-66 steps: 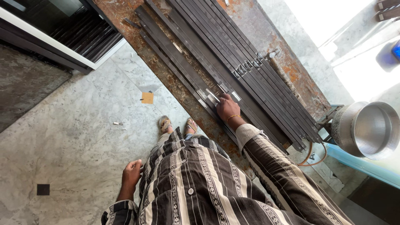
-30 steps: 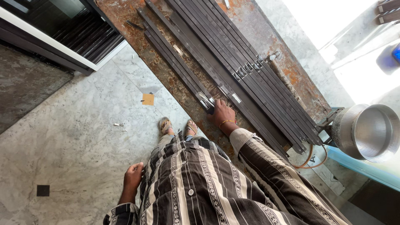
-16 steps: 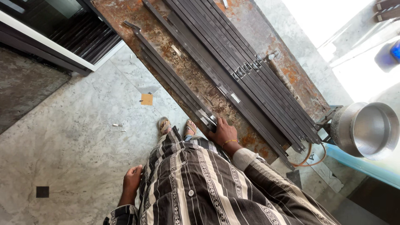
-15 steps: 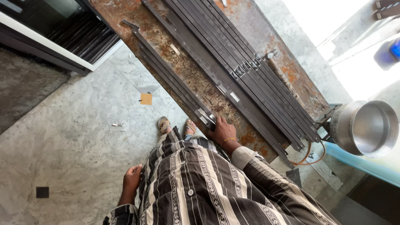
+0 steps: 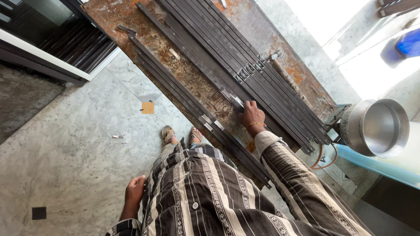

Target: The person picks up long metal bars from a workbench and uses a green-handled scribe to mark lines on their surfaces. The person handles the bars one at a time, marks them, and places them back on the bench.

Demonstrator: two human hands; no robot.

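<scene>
While the left hand (image 5: 134, 190) hangs loosely open at the hip, the right hand (image 5: 252, 115) presses fingers-down on a steel bar (image 5: 205, 74) lying along the rusty surface (image 5: 199, 81), probably to slide it; three separated bars (image 5: 192, 109) rest just nearer.

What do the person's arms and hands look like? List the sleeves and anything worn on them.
Both arms are in long sleeves of a dark shirt with pale stripes, some bearing a small repeating pattern; the right sleeve ends in a plain pale cuff. The right hand is bare, with a thin gold-coloured bangle at the wrist. The left hand is bare, no glove or ring visible.
</scene>
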